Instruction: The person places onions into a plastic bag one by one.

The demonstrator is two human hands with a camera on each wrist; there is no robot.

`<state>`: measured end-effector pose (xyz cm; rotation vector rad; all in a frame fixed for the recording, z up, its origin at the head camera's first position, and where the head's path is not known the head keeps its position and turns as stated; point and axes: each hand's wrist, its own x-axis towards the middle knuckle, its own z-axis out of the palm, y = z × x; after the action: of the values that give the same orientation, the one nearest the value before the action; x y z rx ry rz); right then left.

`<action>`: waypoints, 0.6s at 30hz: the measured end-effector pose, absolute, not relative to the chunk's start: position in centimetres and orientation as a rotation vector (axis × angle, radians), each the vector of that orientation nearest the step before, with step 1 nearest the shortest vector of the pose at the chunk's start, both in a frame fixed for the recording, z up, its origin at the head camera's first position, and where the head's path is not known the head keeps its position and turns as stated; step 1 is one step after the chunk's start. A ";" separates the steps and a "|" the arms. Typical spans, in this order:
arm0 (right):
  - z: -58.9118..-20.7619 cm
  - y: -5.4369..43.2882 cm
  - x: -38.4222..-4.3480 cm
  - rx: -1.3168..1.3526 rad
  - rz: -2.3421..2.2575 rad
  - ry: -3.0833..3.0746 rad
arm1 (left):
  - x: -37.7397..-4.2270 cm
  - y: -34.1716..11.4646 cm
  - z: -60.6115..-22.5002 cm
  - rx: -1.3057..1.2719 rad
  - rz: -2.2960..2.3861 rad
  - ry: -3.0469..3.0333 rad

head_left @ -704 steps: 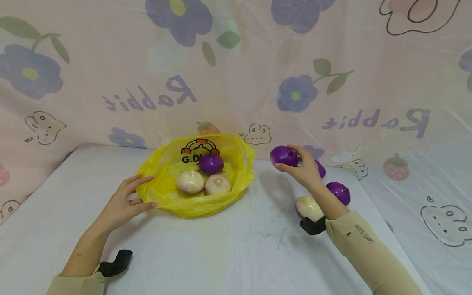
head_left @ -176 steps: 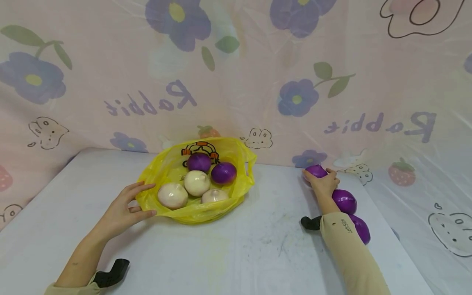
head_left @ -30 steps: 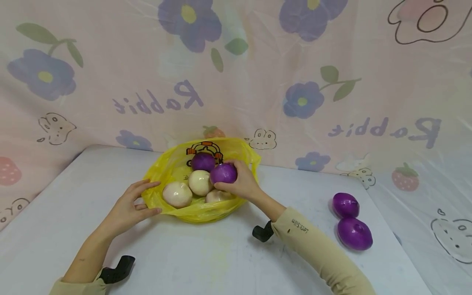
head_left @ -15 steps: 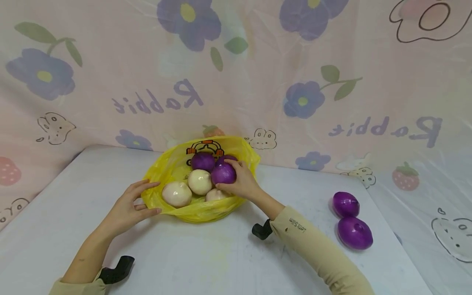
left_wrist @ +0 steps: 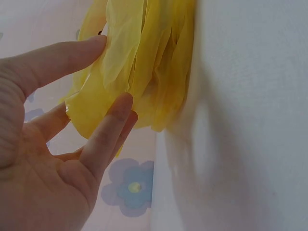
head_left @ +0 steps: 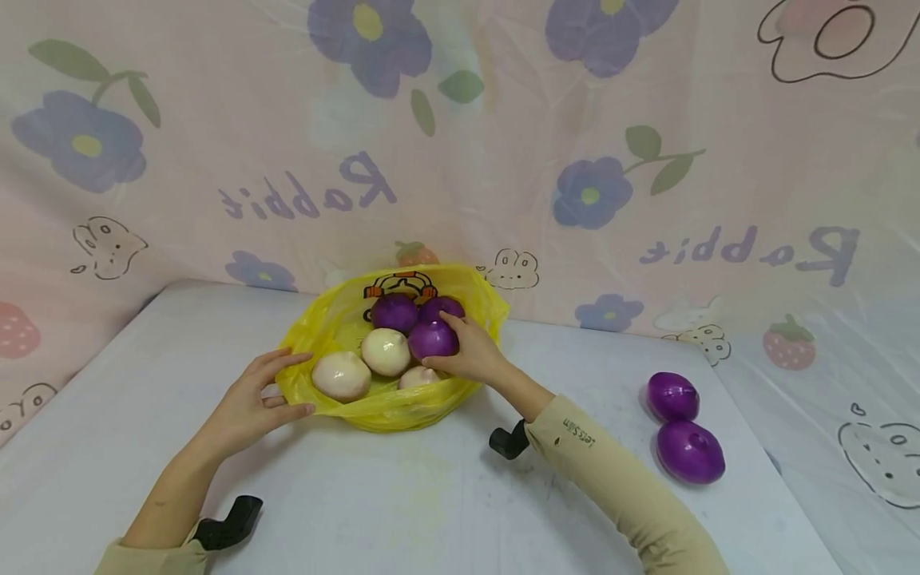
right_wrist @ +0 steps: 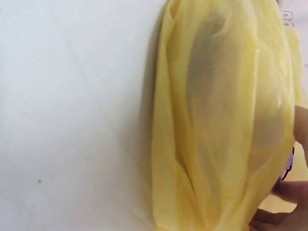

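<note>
An open yellow plastic bag (head_left: 391,415) with a black-and-orange print lies on the table. Inside it are a purple onion (head_left: 394,313) at the back, a second purple onion (head_left: 442,307) beside it, and several whitish round onions (head_left: 342,376). My right hand (head_left: 474,351) grips another purple onion (head_left: 434,339) in the right side of the bag. The bag's wall hides most of that hand in the right wrist view. My left hand (head_left: 247,403) touches the bag's left rim with spread, fairly straight fingers (left_wrist: 103,139); its thumb also touches the plastic.
Two purple onions, a smaller one (head_left: 672,397) and a larger one (head_left: 691,452), sit near the right edge of the white table (head_left: 388,511). A printed fabric backdrop (head_left: 460,160) rises behind the table.
Over several seconds my right hand carried purple onions from the right side into the bag. In the last second it lowers slightly with its onion, uncovering another behind. The left hand stays.
</note>
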<state>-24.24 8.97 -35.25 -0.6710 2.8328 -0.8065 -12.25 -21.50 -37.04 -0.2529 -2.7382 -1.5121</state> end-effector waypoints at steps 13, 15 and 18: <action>-33.7 9.8 -23.8 -0.638 -0.763 2.803 | -12.2 -21.5 -37.0 -0.233 -1.482 -2.753; -33.6 10.0 -23.8 -0.661 -0.734 2.797 | -12.2 -21.5 -37.0 -0.230 -1.478 -2.756; -33.6 10.2 -23.9 -0.684 -0.725 2.791 | -12.2 -21.4 -37.0 -0.233 -1.475 -2.759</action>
<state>-23.95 10.23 -33.56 -0.6841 2.7906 -0.7247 -12.16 -21.45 -36.96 -0.2333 -2.7586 -1.4747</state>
